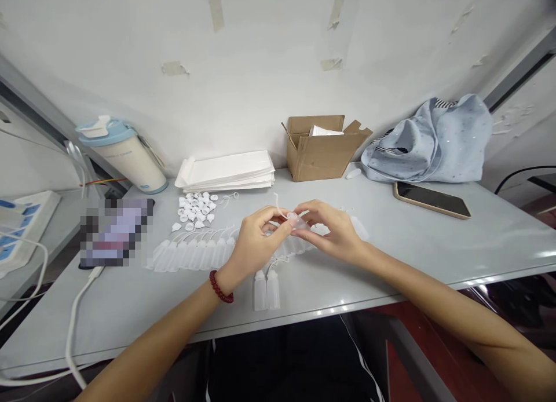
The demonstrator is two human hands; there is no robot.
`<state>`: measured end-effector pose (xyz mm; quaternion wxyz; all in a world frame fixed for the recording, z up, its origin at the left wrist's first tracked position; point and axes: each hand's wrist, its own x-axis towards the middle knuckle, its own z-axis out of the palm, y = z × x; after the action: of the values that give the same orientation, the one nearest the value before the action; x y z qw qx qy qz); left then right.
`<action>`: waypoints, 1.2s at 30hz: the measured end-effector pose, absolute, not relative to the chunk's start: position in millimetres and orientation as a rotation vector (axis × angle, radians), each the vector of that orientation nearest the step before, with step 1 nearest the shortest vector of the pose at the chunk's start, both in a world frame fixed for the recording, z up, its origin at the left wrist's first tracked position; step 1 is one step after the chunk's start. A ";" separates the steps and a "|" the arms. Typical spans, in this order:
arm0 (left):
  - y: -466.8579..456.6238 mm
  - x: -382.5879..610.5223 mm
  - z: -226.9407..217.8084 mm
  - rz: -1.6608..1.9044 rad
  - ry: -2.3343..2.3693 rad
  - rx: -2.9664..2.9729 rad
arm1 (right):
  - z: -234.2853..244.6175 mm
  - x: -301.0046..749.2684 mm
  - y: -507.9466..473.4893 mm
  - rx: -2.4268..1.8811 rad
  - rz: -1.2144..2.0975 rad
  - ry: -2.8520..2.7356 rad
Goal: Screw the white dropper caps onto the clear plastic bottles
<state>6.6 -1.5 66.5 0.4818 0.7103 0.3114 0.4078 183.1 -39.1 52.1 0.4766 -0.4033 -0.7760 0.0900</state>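
Both hands meet over the middle of the table around one small translucent plastic bottle (300,222), held tilted. My left hand (260,234), with a red bead bracelet on its wrist, pinches the neck end, where a thin white strap sticks up. The fingers of my right hand (332,231) close on the bottle's body. Below them, two similar bottles (266,291) lie side by side near the front edge. A row of more such bottles (191,254) with straps runs to the left and partly behind the hands. Several white caps (195,208) lie in a pile behind that row.
At the back stand a stack of white padded envelopes (226,169) and an open cardboard box (324,156). A tumbler (125,156) and a cabled phone (117,234) are on the left. On the right lie a blue cloth bag (434,144) and another phone (432,199).
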 end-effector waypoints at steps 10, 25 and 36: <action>12.8 0.2 69.5 0.896 0.677 1.977 | 60.6 183.8 -42.5 -1.035 0.772 -1.701; 5.8 2.1 57.9 1.364 0.409 2.835 | 65.3 185.1 -37.4 -1.042 1.108 -1.462; -18.9 -16.9 69.4 1.168 0.475 2.669 | 65.2 197.0 -29.6 -0.968 1.241 -1.503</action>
<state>-16.9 -18.9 69.4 0.0948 0.9001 0.1601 0.3939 197.0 -29.6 65.2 0.4641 -0.3938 -0.6118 0.5052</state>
